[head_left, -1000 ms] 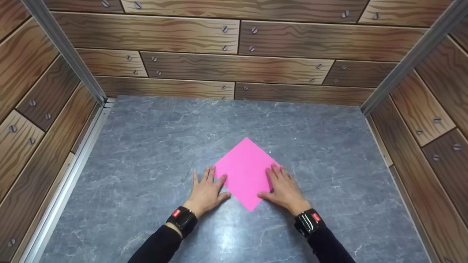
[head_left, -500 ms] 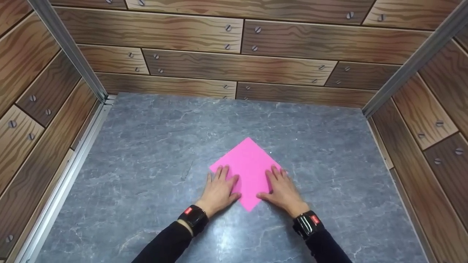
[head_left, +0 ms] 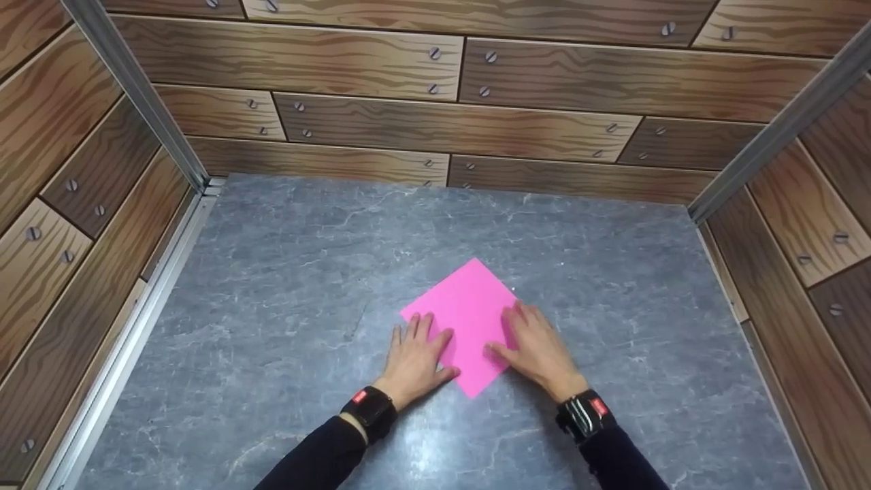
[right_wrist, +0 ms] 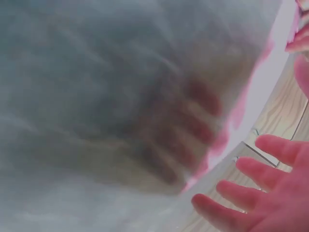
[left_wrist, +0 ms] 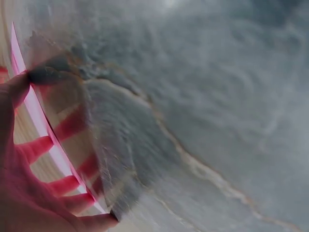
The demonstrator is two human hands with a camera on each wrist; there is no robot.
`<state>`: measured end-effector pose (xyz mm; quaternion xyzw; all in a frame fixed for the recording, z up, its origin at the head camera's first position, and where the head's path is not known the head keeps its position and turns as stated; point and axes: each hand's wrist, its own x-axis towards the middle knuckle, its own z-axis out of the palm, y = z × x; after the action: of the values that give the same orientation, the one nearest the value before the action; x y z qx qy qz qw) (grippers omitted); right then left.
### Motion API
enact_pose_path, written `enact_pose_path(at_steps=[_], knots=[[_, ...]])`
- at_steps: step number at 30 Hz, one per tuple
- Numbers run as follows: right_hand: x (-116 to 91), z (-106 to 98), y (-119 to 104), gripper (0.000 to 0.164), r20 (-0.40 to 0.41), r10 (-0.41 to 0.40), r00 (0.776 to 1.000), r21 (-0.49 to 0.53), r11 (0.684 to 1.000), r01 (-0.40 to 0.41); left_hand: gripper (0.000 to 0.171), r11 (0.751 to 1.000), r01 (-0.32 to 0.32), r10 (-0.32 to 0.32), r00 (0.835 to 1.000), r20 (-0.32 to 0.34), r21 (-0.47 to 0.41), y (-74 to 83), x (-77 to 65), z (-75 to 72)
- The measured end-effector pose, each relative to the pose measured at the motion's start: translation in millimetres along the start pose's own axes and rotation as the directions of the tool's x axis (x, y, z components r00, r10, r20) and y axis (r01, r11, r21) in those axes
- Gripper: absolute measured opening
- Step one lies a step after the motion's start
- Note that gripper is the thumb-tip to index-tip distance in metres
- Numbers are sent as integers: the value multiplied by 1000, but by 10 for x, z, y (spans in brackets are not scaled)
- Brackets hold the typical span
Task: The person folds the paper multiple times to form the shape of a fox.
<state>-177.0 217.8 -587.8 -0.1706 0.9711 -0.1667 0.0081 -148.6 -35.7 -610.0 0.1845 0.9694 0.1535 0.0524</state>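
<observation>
A square sheet of pink paper (head_left: 469, 292) lies flat on the grey surface, one corner towards me. On its lower left edge rests my left hand (head_left: 413, 364), fingers spread and fairly straight. In the left wrist view the fingertips of that hand (left_wrist: 36, 193) touch down along the paper's edge (left_wrist: 35, 107). My right hand (head_left: 542, 350) is over the sheet's right corner and hides it. The right wrist view shows this hand (right_wrist: 273, 193) with its fingers extended, slightly apart from the paper (right_wrist: 264, 79) and the surface.
The grey marbled surface (head_left: 306, 258) extends around the paper and reflects light near the front. Wood-patterned walls (head_left: 381, 122) stand at the back and both sides. Metal posts (head_left: 136, 95) mark the back corners, and a metal rail (head_left: 136, 327) follows the left edge.
My left hand has slid right, further onto the paper, uncovering its left corner. My right hand has shifted slightly, with its thumb higher on the sheet. The head view has tilted a little.
</observation>
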Motion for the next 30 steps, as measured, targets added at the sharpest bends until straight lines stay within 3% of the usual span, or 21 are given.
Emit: enact_pose_path(at_steps=[5, 14, 21, 30], knots=[[388, -88, -4, 69, -52, 17, 999, 26, 1000, -15, 76, 1000, 13, -12, 1000, 17, -28, 7, 19, -7], [980, -4, 9, 67, 74, 149, 986, -36, 988, -147, 75, 1000, 11, -11, 1000, 10, -10, 49, 7, 33], [1195, 90, -76, 72, 85, 199, 976, -45, 980, -196, 76, 1000, 19, -19, 999, 31, 5, 55, -33, 58], [1355, 177, -157, 77, 56, 180, 982, -84, 981, -175, 77, 1000, 20, -21, 999, 37, 23, -18, 45, -18]])
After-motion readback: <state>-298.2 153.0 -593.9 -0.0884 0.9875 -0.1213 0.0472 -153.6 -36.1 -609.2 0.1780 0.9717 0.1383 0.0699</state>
